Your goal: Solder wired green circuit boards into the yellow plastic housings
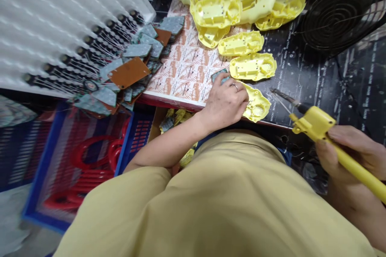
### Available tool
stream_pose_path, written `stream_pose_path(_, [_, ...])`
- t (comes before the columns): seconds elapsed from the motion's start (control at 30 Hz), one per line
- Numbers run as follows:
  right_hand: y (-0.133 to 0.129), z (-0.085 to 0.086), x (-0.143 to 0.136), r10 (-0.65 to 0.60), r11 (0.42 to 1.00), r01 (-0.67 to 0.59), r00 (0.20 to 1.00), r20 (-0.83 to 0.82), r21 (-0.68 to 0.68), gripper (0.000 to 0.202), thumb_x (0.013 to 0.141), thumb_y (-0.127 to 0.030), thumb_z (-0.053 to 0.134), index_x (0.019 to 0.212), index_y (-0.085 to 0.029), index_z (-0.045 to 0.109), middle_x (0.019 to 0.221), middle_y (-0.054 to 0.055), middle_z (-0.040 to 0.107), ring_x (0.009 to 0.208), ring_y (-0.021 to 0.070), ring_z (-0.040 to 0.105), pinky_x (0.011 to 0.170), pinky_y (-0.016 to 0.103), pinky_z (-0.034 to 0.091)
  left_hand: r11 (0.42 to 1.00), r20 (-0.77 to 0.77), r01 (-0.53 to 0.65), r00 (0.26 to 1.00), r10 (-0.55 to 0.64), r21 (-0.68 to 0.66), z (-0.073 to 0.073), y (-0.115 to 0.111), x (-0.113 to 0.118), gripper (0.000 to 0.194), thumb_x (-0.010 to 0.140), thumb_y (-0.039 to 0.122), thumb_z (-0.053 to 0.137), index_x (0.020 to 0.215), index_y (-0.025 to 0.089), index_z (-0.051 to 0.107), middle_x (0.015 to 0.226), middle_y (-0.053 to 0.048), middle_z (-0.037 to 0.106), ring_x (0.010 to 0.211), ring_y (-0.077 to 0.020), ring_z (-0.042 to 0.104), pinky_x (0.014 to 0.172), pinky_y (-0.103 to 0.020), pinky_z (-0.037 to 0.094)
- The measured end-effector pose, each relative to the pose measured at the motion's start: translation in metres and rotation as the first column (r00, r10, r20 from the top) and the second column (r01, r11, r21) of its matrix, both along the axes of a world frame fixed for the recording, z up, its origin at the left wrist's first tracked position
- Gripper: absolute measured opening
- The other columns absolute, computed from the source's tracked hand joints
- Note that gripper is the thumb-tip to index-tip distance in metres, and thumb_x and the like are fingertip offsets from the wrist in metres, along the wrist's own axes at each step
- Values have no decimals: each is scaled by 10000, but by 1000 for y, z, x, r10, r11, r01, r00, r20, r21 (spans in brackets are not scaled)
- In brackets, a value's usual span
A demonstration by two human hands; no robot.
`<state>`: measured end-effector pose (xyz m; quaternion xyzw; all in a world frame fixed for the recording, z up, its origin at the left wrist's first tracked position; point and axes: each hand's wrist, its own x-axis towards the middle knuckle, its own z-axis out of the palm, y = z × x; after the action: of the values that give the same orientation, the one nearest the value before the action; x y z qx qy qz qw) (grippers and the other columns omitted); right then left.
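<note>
My left hand, with a ring on one finger, is curled over the left end of a yellow plastic shell half at the table's front edge. Its fingertips are partly hidden. By its index finger lies a small green circuit board, partly covered by the hand. On the right, my right hand is wrapped round a yellow soldering iron. The iron's dark tip points left, above the table and apart from the shell. Two more yellow shell halves lie in a row just behind.
A heap of yellow shells fills the back. Left stand circuit boards wired to black round parts, beside a white ridged tray. A black fan is back right. Below left, a blue crate holds red rings.
</note>
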<state>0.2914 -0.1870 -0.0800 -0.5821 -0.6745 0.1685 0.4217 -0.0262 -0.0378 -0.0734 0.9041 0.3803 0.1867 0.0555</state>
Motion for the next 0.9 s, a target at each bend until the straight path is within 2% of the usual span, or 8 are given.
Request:
stream_pose_path(0.13, [9, -8, -15, -115, 993, 118, 973, -199, 6, 530, 854, -539, 917, 1230, -202, 755, 1011, 88, 769, 941, 304, 804, 817, 470, 710, 1000, -11, 1, 1000, -2, -12, 1, 0, 1, 260, 1009, 231, 530, 932, 198, 777, 991, -84, 771, 1071, -291, 670, 1185, -613, 454])
stream_pose_path(0.27, [38, -15, -29, -208, 956, 272, 893, -400, 112, 538, 853, -492, 928, 1265, -186, 765, 876, 38, 737, 778, 250, 782, 716, 423, 707, 1000, -23, 24, 999, -25, -17, 6, -2, -2, 279, 1019, 231, 524, 949, 194, 791, 993, -88, 786, 1044, -287, 687, 1177, -598, 462])
stream_pose_path(0.37, [60, -17, -34, -283, 852, 472, 778, -560, 225, 437, 782, -488, 980, 1024, -163, 814, 739, 0, 693, 610, 170, 710, 580, 312, 665, 998, 10, 57, 998, -56, -39, 11, 6, -8, 284, 1039, 304, 542, 1060, 195, 803, 1054, -90, 806, 1060, -285, 706, 1160, -554, 480])
stream_pose_path(0.43, [68, -15, -36, -294, 802, 554, 693, -658, 225, 472, 674, -539, 1031, 789, -175, 753, 683, -10, 678, 533, 148, 673, 507, 276, 635, 997, 33, 61, 998, -59, -52, 15, 19, -10, 332, 1056, 345, 537, 1198, 191, 794, 1170, -104, 812, 1127, -293, 715, 1149, -528, 493])
stream_pose_path(0.57, [73, -8, -42, -314, 806, 577, 606, -731, 132, 605, 526, -608, 1067, 626, -210, 623, 546, -52, 581, 433, 149, 616, 413, 265, 591, 989, -56, 92, 993, -99, -114, 18, 49, -2, 429, 1104, 366, 482, 1385, 167, 739, 1425, -143, 757, 1318, -320, 693, 1154, -502, 504])
stream_pose_path(0.7, [72, -3, -45, -336, 840, 540, 607, -720, 63, 584, 542, -605, 1053, 825, -176, 775, 648, -22, 658, 466, 162, 631, 373, 289, 579, 962, -211, 187, 951, -228, -197, 21, 61, 8, 525, 1139, 437, 450, 1501, 121, 663, 1624, -191, 634, 1530, -347, 575, 1226, -511, 459])
stream_pose_path(0.77, [70, -2, -44, -370, 830, 556, 600, -710, 37, 623, 548, -637, 1037, 871, -166, 789, 679, -9, 676, 471, 169, 632, 369, 311, 586, 939, -240, 257, 920, -311, -231, 24, 62, 5, 532, 1142, 446, 457, 1530, 132, 643, 1653, -183, 612, 1590, -339, 522, 1264, -518, 421])
stream_pose_path(0.9, [69, -3, -39, -415, 779, 623, 593, -690, 66, 651, 484, -686, 1037, 648, -191, 647, 581, -37, 590, 430, 163, 590, 382, 335, 602, 871, -200, 410, 861, -467, -270, 27, 67, -16, 468, 1134, 422, 478, 1476, 184, 691, 1593, -140, 679, 1563, -307, 567, 1305, -525, 376])
